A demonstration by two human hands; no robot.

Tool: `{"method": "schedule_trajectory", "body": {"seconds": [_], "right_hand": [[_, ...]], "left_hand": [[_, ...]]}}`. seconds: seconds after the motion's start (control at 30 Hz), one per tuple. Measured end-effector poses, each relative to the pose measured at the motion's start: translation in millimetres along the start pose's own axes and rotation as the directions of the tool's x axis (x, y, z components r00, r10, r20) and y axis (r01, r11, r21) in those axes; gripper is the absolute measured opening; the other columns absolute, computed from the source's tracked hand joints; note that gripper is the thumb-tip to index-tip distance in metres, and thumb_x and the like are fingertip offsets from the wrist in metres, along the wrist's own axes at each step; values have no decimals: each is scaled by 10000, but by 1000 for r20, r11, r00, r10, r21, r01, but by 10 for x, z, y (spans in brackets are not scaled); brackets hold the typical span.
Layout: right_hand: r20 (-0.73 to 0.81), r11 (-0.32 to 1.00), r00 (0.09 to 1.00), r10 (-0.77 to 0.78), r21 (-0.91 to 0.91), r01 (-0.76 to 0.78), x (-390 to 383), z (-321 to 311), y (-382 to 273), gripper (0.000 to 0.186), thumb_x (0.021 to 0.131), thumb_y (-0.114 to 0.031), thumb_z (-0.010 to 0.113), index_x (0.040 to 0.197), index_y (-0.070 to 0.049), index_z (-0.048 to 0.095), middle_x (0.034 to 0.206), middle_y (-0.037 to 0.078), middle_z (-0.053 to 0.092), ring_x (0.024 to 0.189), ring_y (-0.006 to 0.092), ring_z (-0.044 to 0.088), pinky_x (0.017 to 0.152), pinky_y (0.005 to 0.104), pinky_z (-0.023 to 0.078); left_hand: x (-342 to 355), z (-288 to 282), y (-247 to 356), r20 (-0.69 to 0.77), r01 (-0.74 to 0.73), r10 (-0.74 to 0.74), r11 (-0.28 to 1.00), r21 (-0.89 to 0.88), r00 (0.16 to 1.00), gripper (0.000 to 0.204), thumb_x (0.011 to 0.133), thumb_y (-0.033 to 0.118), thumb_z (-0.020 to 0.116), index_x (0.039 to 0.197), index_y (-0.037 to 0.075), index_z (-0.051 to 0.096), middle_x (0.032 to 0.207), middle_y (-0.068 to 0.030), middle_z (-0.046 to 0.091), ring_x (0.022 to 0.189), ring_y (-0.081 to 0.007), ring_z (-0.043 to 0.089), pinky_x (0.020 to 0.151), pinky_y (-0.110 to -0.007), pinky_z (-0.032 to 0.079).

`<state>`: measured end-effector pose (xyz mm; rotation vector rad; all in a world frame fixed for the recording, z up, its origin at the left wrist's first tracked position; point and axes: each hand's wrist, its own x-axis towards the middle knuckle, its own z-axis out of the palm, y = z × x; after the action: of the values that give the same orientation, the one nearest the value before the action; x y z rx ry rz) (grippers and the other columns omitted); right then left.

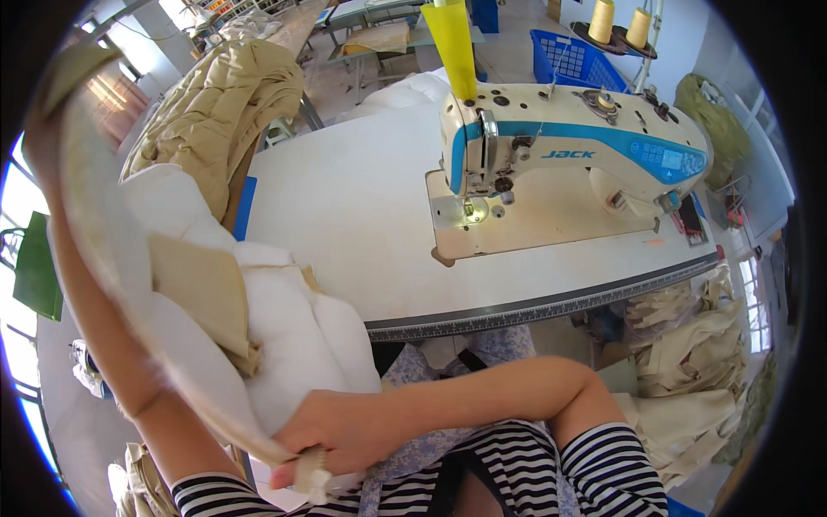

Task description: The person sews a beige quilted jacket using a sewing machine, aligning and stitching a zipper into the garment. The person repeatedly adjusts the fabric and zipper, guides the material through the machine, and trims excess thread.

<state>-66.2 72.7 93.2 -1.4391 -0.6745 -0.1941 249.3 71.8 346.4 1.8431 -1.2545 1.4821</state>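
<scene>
My left hand (47, 129), blurred at the far upper left, holds up one end of a long cream-edged piece of padded fabric (121, 258). Low in the middle, my right hand (319, 431) grips the lower end of its edge. The white filling, with a beige panel (198, 293) on it, bulges over the table's left side. Beyond my hands stands a white and blue sewing machine (568, 155), its small light shining by the needle.
A pale worktable (327, 241) has a ruler along its front edge. Beige quilted pieces (207, 112) are heaped at the back left. A blue basket (560, 60) and thread cones (601, 26) are behind the machine. Beige fabric (680, 353) is piled at the lower right.
</scene>
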Motion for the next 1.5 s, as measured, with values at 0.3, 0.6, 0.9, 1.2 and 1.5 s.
{"method": "schedule_trajectory", "body": {"seconds": [0.3, 0.6, 0.9, 1.2, 1.5], "right_hand": [[-399, 376, 303, 866, 120, -919, -2073, 129, 491, 501, 929, -441, 711, 899, 59, 696, 715, 94, 684, 646, 164, 626, 604, 324, 518], [-619, 627, 379, 688, 243, -740, -2209, 11, 687, 426, 991, -363, 644, 807, 18, 690, 616, 103, 655, 548, 209, 621, 551, 358, 477], [-754, 575, 323, 572, 88, -813, -2303, -4, 559, 324, 971, -288, 697, 847, 11, 693, 607, 60, 617, 532, 93, 503, 506, 320, 435], [-684, 664, 441, 581, 85, -743, -2393, 160, 576, 398, 964, -377, 650, 817, -7, 672, 685, 193, 642, 613, 367, 614, 599, 417, 485], [-831, 767, 289, 476, 232, -598, -2393, 21, 31, 347, 1077, -344, 495, 1018, -21, 608, 728, 23, 544, 651, 126, 508, 632, 278, 421]], "left_hand": [[-2907, 1993, 2642, 741, 268, 307, 795, -545, 597, 188, 840, 190, 682, 1021, 150, 649, 992, -69, 646, 909, -299, 676, 780, -429, 553], [-2556, 1829, 2874, 858, 296, 267, 859, -418, 438, 239, 891, 365, 668, 1004, 156, 684, 916, -74, 740, 892, -317, 697, 748, -433, 537], [-2687, 2263, 3038, 727, 294, 379, 733, -613, 572, 285, 863, 342, 653, 982, 91, 718, 907, -173, 730, 898, -383, 681, 786, -483, 533], [-2389, 1348, 2949, 718, 10, 384, 879, -477, 580, 280, 898, 205, 665, 1151, 86, 675, 1241, -153, 637, 1160, -328, 598, 932, -461, 515], [-2902, 135, 2696, 518, 169, 576, 550, -818, 632, 353, 928, 101, 664, 1280, 112, 669, 1255, -84, 634, 1196, -285, 586, 1014, -411, 488]]}}
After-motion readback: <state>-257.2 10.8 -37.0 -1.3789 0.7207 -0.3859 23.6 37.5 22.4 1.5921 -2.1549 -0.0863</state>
